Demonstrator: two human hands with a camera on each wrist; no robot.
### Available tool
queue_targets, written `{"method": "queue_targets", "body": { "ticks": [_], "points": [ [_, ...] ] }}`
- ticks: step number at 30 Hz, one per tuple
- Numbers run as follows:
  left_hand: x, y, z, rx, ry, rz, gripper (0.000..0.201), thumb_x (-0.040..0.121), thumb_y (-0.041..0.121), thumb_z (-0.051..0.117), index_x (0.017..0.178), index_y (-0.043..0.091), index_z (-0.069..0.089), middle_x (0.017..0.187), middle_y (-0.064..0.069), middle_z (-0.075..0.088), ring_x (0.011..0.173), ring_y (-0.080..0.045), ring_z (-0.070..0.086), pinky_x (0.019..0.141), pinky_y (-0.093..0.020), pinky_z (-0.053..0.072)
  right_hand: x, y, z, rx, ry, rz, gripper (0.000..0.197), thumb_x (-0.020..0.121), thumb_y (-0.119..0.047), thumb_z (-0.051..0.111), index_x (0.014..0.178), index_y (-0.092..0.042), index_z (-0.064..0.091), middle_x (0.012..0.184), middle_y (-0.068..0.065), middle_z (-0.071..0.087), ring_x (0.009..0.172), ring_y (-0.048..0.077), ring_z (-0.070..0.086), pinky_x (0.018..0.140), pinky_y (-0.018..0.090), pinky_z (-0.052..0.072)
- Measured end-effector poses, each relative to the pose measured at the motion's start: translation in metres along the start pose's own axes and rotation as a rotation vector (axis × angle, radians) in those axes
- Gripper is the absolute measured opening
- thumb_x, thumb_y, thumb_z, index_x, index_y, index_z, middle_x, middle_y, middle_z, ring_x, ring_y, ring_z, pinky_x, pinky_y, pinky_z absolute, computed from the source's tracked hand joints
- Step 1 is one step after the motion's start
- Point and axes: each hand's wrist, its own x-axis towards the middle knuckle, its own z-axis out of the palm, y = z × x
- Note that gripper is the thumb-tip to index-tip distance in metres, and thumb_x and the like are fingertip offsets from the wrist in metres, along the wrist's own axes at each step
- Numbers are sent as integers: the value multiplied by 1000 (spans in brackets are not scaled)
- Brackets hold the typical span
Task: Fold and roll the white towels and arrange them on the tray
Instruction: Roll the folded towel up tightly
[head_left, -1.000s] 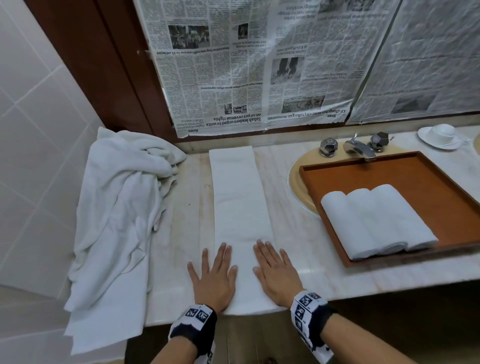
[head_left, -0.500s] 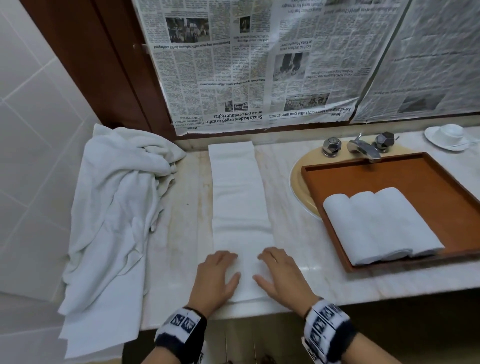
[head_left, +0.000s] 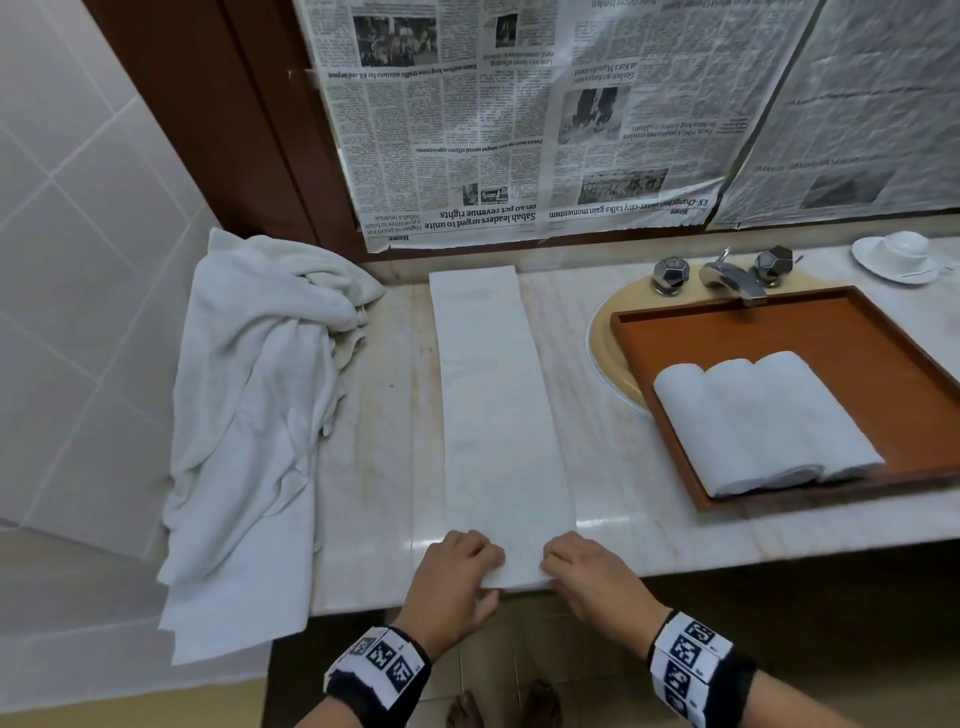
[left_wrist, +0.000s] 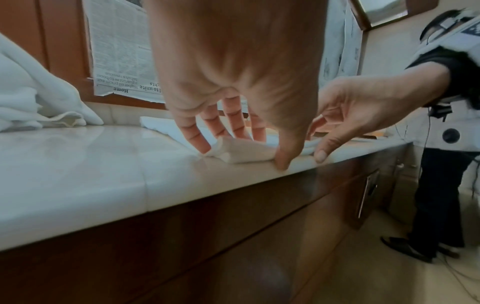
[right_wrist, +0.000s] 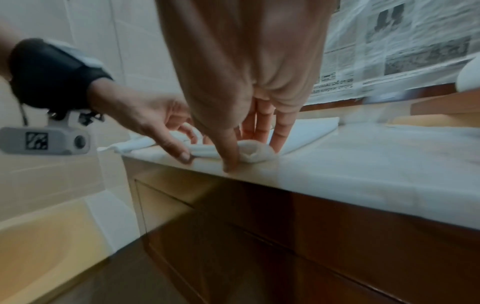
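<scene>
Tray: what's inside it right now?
Three rolled white towels lie side by side at the front of the tray; the rest of the floor in view is bare. The tray's far right corner is out of frame.

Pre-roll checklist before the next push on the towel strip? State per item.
1. Both hands on the near end: ok. Left hand and right hand pinch the long folded white towel strip at the counter edge.
2. Roll started: ok. The near end is curled over under the fingers.
3. Strip flat and straight ahead: ok.
4. Rolling path on the marble counter: ok, bare beside the strip.
5. Space on the brown wooden tray: ok. Three rolled white towels sit at its near left.
6. Roll tightness evenness across the width: cannot tell.
</scene>
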Motion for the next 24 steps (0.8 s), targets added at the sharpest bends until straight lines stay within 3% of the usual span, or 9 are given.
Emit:
{"method": "queue_targets", "body": {
  "ticks": [1,3,8,11,13,15,20,24],
  "points": [
    [-1,0,-1,-16,0,-2,24,75,40,53,97,31,60,93,12,58,84,-12,56,67,-24,46,1,1,-5,17,-12,7,18,87,-21,68,104,-18,66,108,-3,62,94,15,60,79,25,53],
    [-4,-1,-4,-68,2,-24,25,82,37,46,96,27,64,91,9,59,85,-16,57,69,-29,48,5,0,-15,128,-7,55,23,96,-25,53,113,-15,65,114,-1,61,103,16,57,88,27,48],
    [9,-13,-19,-265,22,-169,38,91,41,42,113,21,65,102,7,65,93,-11,58,78,-23,40,26,5,-33,460,46,358,24,94,-27,57,112,-17,68,107,-3,69,97,13,61,87,28,46],
    [19,-19,-22,-369,51,-257,24,95,28,50,109,19,67,97,6,67,86,-9,59,76,-19,38,32,4,-25,461,86,439,28,94,-22,57,117,-12,69,113,0,68,105,16,61,97,30,45],
    [21,-22,-21,-409,82,-296,14,94,19,56,101,20,68,88,7,65,77,-5,55,72,-10,36,30,2,-17,466,130,436,24,93,-20,58,113,-13,70,109,0,65,100,16,61,94,31,46],
    [22,-22,-17,-405,76,-294,12,93,17,58,97,21,69,88,5,63,80,-6,55,72,-8,35,26,2,-11,514,183,426,22,92,-17,59,111,-16,69,108,-2,58,96,12,58,90,24,45],
    [22,-14,-8,-295,122,-303,10,93,22,61,97,23,70,98,5,52,89,-16,50,75,-27,42,20,3,-2,316,243,333,19,92,-11,60,108,-19,64,110,-5,48,94,12,52,78,21,47],
    [14,-8,-2,-161,131,-210,17,85,12,69,92,27,66,93,8,52,77,-15,54,56,-32,49,12,4,-5,-18,190,170,21,74,-23,75,94,-21,68,100,-4,60,91,17,58,70,27,51]
  ]
}}
